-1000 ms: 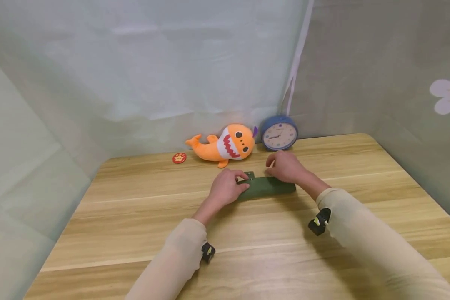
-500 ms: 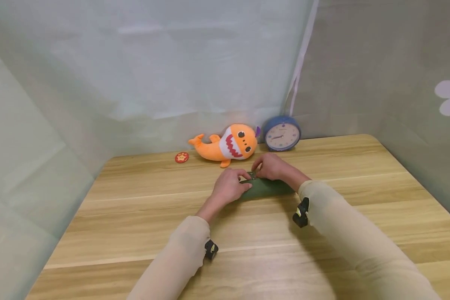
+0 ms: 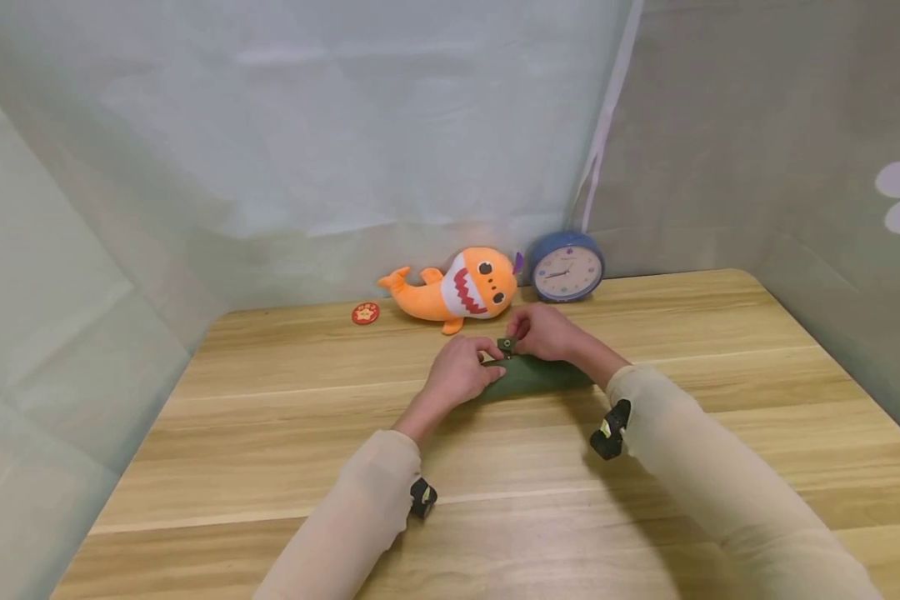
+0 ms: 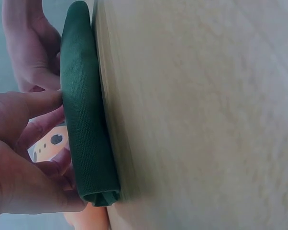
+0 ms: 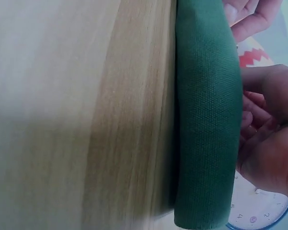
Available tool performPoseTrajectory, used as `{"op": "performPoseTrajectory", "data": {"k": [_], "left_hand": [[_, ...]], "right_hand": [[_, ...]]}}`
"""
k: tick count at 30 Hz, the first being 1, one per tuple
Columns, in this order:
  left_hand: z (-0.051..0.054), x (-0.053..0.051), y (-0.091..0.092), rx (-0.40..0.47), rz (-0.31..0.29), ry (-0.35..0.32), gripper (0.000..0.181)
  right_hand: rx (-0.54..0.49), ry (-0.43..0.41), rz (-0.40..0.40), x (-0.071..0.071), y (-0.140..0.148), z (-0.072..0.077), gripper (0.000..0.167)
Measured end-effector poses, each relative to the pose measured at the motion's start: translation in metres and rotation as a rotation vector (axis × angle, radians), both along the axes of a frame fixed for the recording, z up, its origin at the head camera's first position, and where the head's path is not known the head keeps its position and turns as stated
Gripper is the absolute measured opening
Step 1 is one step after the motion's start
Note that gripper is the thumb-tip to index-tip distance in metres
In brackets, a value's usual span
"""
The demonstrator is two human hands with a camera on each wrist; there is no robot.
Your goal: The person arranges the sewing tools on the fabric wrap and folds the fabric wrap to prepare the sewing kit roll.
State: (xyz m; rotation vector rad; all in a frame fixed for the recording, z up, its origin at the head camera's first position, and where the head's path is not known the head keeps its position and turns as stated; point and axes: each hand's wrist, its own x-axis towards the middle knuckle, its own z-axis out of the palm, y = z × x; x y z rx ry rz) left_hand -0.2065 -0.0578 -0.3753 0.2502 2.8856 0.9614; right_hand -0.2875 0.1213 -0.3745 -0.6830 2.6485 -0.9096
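Note:
A dark green rolled cloth bundle (image 3: 536, 377) lies on the wooden table, its long side facing me. From its top rises a small tab (image 3: 506, 342) with a round metal snap. My left hand (image 3: 459, 371) grips the left part of the roll, thumb on the near side and fingers behind, as the left wrist view also shows on the green cloth (image 4: 84, 105). My right hand (image 3: 546, 332) pinches the tab at its right edge. In the right wrist view its fingertips are partly hidden behind the roll (image 5: 208, 110).
Behind the roll lies an orange plush shark (image 3: 450, 287), with a blue round clock (image 3: 567, 267) to its right. A red round badge (image 3: 365, 313) sits left of the shark. Fabric walls (image 3: 390, 125) enclose the table (image 3: 270, 450) at the back and sides.
My right hand has moved left from above the roll's right part to the tab, which now stands up more. My left hand keeps its grip on the roll.

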Motion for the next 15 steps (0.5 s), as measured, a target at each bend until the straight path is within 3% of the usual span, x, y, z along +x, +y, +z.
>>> {"op": "performPoseTrajectory", "data": {"k": [9, 15], "left_hand": [[0.001, 0.001, 0.002, 0.015, 0.014, -0.007, 0.012], [0.0, 0.0, 0.004, 0.01, 0.037, -0.02, 0.009]], "right_hand": [[-0.077, 0.038, 0.035, 0.01, 0.008, 0.007, 0.02], [-0.073, -0.013, 0.001, 0.017, 0.011, 0.011, 0.014]]}}
